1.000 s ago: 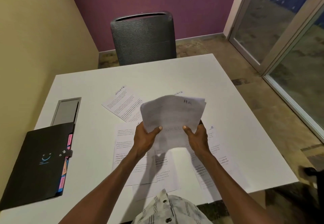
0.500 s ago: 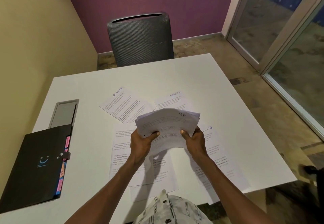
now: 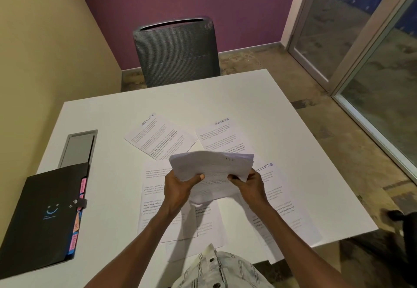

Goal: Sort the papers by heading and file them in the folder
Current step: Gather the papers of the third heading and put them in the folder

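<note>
Sheaf gripped by left hand and right hand; sorting partial, sheets spread on table; folder closed, nothing visibly filed.

A single head-worn camera looked forward and steeply down from the near edge of the table, close above it, facing the chair beyond its far edge and the purple wall behind.

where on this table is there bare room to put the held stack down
Bare patches: the far strip of the table between the SPORTS sheets and the chair; the right side past the sheets; the gap between the folder and the sheets. The middle and near edge, under both hands' stack, is crowded with paper.
</note>
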Available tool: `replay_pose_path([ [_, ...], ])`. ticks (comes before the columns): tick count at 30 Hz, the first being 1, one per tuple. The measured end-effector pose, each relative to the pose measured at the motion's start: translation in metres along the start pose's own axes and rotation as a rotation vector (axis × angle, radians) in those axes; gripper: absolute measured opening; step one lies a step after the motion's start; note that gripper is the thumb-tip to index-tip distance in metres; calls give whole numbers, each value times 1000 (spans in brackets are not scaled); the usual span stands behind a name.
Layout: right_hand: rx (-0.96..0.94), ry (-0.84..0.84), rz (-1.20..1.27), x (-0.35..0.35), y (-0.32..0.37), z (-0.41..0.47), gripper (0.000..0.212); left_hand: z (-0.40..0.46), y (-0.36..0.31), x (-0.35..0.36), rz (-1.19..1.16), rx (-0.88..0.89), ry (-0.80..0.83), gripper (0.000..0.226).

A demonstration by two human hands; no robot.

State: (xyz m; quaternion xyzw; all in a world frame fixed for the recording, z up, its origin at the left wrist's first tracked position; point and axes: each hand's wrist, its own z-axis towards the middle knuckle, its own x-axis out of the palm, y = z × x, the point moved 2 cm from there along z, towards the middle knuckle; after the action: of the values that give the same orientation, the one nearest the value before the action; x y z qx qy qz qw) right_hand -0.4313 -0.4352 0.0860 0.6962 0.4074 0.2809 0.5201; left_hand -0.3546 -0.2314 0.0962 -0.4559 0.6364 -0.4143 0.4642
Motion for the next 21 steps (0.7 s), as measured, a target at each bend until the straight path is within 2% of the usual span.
replay_pose_path([
  [11,0,-1,4,5,2,-4,28,-2,-2,0,-19,-4,-54,46],
  [15,34,16,-55,5,-9,-5,26,-3,12,0,61,-10,6,41],
  [17,69,14,-59,5,-17,-5,32,-4,20,0,112,-11,33,36],
  [20,64,25,-119,9,-16,-2,21,0,21,-2,131,-12,41,35],
  [21,46,30,-137,10,-11,0,27,2,17,-3,127,-8,52,35],
])
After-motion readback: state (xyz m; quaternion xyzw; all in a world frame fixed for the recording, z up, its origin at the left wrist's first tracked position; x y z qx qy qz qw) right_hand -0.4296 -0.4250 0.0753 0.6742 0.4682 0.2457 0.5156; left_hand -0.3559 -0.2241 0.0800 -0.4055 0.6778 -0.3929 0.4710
